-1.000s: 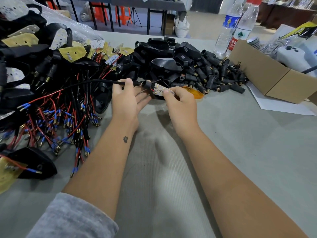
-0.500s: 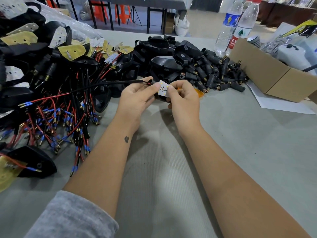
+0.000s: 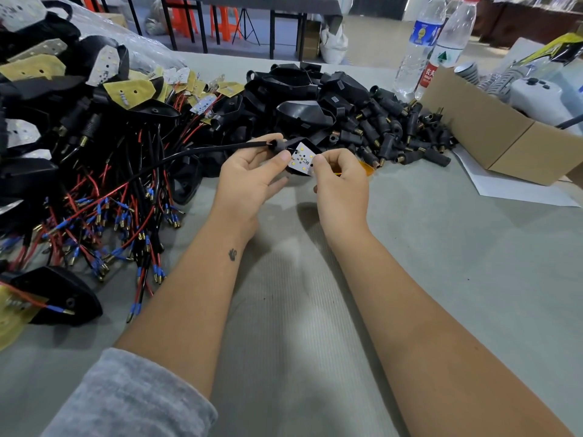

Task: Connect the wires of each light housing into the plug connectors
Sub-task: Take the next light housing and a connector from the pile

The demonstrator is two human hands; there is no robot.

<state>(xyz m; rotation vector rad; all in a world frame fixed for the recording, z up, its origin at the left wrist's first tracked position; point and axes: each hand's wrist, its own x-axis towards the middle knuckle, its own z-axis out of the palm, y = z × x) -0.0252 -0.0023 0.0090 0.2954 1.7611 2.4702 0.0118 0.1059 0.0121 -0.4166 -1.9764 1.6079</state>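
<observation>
Change: both hands are now lifting the light housing [image 3: 301, 159] off the table [image 3: 441, 279]; 1 second ago they were lying low on it, so the wiring step seems to be just starting.
Left hand [image 3: 249, 178]: pinching the black cable [image 3: 202, 150] at its grommet, beside the housing.
Right hand [image 3: 342, 181]: fingers curling, pinching the white LED board's edge.
Plug connectors [image 3: 394, 137]: piling just beyond the right hand, none picked yet.
Left of hands: red and black wires [image 3: 120, 216] crowding close.
Right of hands: cardboard box [image 3: 504, 134] standing well apart.
Toward the body: open table for moving.
</observation>
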